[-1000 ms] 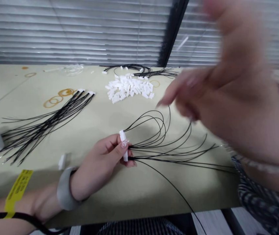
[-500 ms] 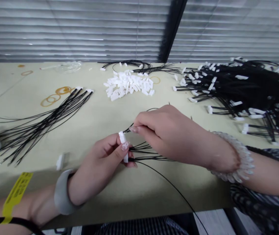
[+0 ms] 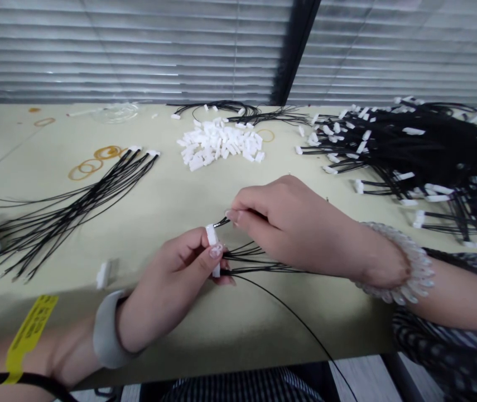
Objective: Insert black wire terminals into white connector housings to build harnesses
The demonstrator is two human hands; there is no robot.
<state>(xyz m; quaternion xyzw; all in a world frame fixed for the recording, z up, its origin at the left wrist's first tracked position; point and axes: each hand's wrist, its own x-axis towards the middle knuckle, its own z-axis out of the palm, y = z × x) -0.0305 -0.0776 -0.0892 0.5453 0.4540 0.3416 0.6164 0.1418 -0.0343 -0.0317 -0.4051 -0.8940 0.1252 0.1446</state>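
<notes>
Between the thumb and fingers of my left hand (image 3: pixel 183 262) is a white connector housing (image 3: pixel 212 234), held upright over the table. Several black wires (image 3: pixel 244 254) run out of its right side, and one long strand curves down past the table's front edge. My right hand (image 3: pixel 288 223) pinches a thin black wire (image 3: pixel 222 221) close to the housing's upper end. A bit of bare metal shows near where wire and housing meet; whether the tip is inside I cannot tell. The right palm hides part of the wires.
A loose white housing (image 3: pixel 103 274) lies left of my left hand. Behind it is a wire bundle (image 3: pixel 91 195) beside rubber bands (image 3: pixel 90 167). A heap of white housings (image 3: pixel 221 142) sits at the back, and a large pile of wired connectors (image 3: pixel 422 151) covers the right.
My right hand has shifted very slightly, still pinching by the housing's upper end. The left hand holds the connector housing almost where it was.
</notes>
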